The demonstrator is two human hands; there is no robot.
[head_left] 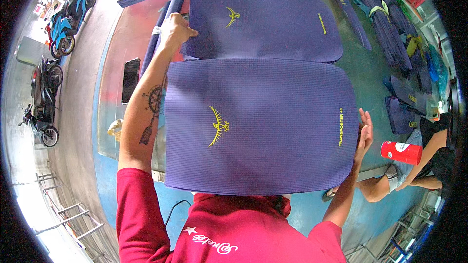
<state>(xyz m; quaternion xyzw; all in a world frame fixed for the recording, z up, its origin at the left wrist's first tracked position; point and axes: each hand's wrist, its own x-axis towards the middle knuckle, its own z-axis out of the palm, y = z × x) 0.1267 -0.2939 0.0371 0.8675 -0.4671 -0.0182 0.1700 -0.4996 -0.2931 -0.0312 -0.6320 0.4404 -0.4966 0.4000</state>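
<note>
A large purple textured fabric panel (273, 131) with a yellow emblem and lettering lies in front of me, with layered edges along its bottom. Beyond it is a similar purple panel (273, 24), its near edge meeting the first one. My left hand (175, 31) is at the left edge of the far panel, thumb stretched over that edge and fingers partly bent. My right hand (364, 134) rests along the right edge of the near panel with fingers straight; its thumb is hidden.
Left of the panels lie a dark phone (130, 81) and rolled purple fabric (152, 51). Tied purple bundles (387, 29) sit at the far right. A seated person's leg (375, 187) and a red cylindrical container (402, 153) are to the right. Motorbikes (46, 83) stand far left.
</note>
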